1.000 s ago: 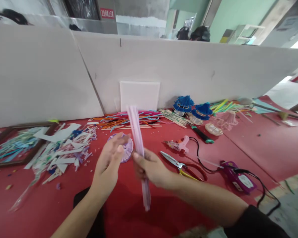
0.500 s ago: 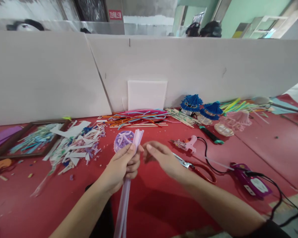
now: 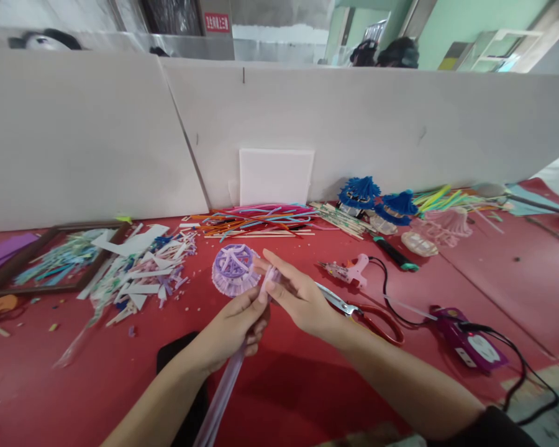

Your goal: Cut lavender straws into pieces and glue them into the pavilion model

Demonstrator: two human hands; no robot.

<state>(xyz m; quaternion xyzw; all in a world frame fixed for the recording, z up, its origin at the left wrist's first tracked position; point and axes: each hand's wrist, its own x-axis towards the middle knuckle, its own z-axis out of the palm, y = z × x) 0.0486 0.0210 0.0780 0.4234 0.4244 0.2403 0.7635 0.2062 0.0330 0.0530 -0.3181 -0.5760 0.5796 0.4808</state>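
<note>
My left hand (image 3: 240,323) is closed round a bundle of pale lilac pipe cleaners (image 3: 221,394), whose long ends hang down toward me. At the bundle's top end, my right hand (image 3: 298,295) pinches the tips between thumb and fingers, its index finger stretched out. Just behind my hands, a round purple woven piece (image 3: 234,264) with a pale fringed rim lies on the red table. Right of my right hand rest scissors (image 3: 349,305) with orange-red handles and a pink glue gun (image 3: 347,271).
Scraps of paper and pipe cleaners (image 3: 153,267) lie left, near a brown frame (image 3: 58,288). Coloured pipe cleaners (image 3: 261,220) lie along the white partition (image 3: 354,118). Blue-topped pieces (image 3: 359,194), a black-green tool (image 3: 395,253) and a purple power box (image 3: 470,341) with cables are at right.
My right hand has come left onto the bundle's top end. The bundle has tilted and shifted slightly right at its top, uncovering more of the purple woven piece.
</note>
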